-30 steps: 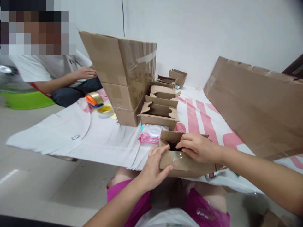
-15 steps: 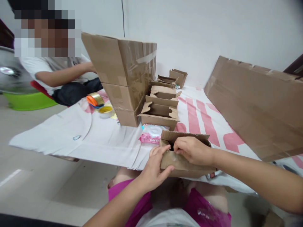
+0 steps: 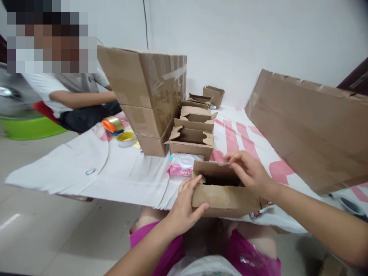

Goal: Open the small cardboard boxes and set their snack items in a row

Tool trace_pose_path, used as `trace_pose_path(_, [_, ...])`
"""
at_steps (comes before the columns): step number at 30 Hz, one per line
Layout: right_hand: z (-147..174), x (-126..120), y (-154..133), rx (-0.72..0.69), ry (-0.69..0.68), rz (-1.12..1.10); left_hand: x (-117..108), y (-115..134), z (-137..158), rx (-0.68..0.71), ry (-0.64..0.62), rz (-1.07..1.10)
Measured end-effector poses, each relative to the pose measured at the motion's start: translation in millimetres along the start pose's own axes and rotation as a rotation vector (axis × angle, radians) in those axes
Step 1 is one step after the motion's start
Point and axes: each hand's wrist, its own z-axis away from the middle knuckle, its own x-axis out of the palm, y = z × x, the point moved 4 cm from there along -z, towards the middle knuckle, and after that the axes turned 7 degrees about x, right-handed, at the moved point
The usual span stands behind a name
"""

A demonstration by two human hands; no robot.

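A small cardboard box point(image 3: 225, 199) stands at the table's near edge, its flaps up and its dark inside showing. My left hand point(image 3: 186, 207) holds the box at its left end, with fingers over the side and thumb against the front. Over the right part of the box is my right hand point(image 3: 253, 172), open, its fingertips by the top edge of the back flap point(image 3: 212, 167). I cannot tell whether they touch that flap. Just behind the box lies a pink and white pack of wipes point(image 3: 184, 165).
A row of opened cardboard boxes point(image 3: 191, 147) runs back along a tall taped carton stack point(image 3: 155, 99). Tape rolls point(image 3: 125, 138) lie left of the stack. A large cardboard sheet point(image 3: 304, 130) leans at right. Another person point(image 3: 77, 97) sits at far left.
My right hand has come up out of the box opening and moved right and back, its fingers spreading. My left hand keeps its place on the box. The view has shifted slightly.
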Motion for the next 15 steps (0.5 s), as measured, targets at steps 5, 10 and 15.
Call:
trace_pose_path(5, [98, 15, -20, -0.443, -0.266, 0.233, 1, -1, -2, 0.009, -0.014, -0.021])
trace_pose_path(10, [212, 78, 68, -0.216, -0.349, 0.627, 1, -1, -2, 0.034, -0.005, -0.027])
trace_pose_path(15, [306, 110, 160, -0.148, -0.132, 0.784, -8, -7, -3, -0.003, 0.103, 0.059])
